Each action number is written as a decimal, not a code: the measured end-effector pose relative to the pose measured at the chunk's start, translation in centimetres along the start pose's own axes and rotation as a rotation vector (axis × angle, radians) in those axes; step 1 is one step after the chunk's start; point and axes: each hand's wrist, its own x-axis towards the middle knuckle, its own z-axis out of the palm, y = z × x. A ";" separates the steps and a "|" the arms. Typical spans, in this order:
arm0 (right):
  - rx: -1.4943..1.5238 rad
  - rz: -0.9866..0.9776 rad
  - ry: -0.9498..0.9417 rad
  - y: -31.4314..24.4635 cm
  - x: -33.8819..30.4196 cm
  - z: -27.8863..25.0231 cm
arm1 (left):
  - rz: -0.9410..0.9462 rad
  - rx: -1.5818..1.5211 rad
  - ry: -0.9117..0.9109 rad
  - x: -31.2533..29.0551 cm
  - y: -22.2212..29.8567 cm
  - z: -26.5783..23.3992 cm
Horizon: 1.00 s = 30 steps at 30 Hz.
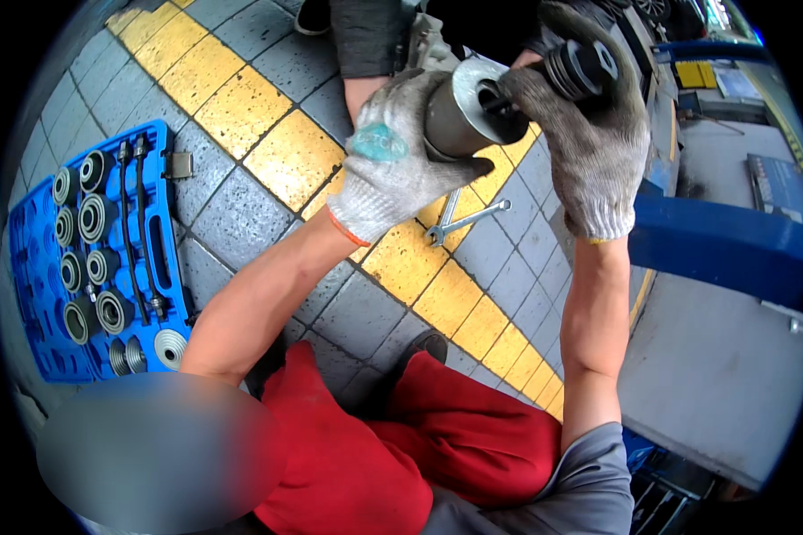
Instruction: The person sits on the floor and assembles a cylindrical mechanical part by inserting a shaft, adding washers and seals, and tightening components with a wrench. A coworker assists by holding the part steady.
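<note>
At the lower edge, the red trousers [348,446] are seen bent at the knees. Beyond them, both forearms are stretched forward. By the left hand [388,134], gloved in pale knit, one metal cylinder [448,120] is held up clear of the floor; its wall is grasped by the fingers, with the thumb stretched beneath. By the right hand [593,147], in a dirtier glove, one ringed dark piece [582,71] is grasped between thumb and curled fingers. The cylinder's long axis is laid roughly crosswise, its open end turned rightward; the ringed piece is placed to the right of that end and slightly farther forward. The mouth is nearly met by the right thumb, and one dark part [492,96] is seen inside; whether it is joined to the ringed piece cannot be told.

Below the hands, two spanners [455,223] are left on the tiles. To the left, one blue case [165,201] is laid open, where eight ringed cups [98,217] are stored in two columns, with three further round pieces [170,346] at the near end and two dark rods [141,223] alongside.

Farther off, a co-worker's sleeve [361,40] is seen behind the left glove, and one blue beam [714,242] is set at the right.
</note>
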 end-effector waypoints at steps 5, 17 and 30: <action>0.447 0.137 -0.089 -2.4 0.5 0.5 | 0.065 0.125 0.018 -0.4 -0.7 0.4; 0.453 0.235 -0.104 -2.8 -0.2 -0.5 | 0.099 0.076 0.023 -0.2 -0.2 0.4; 0.036 -0.058 -0.065 1.8 -1.2 -0.7 | 0.132 0.017 0.004 0.0 -0.3 1.1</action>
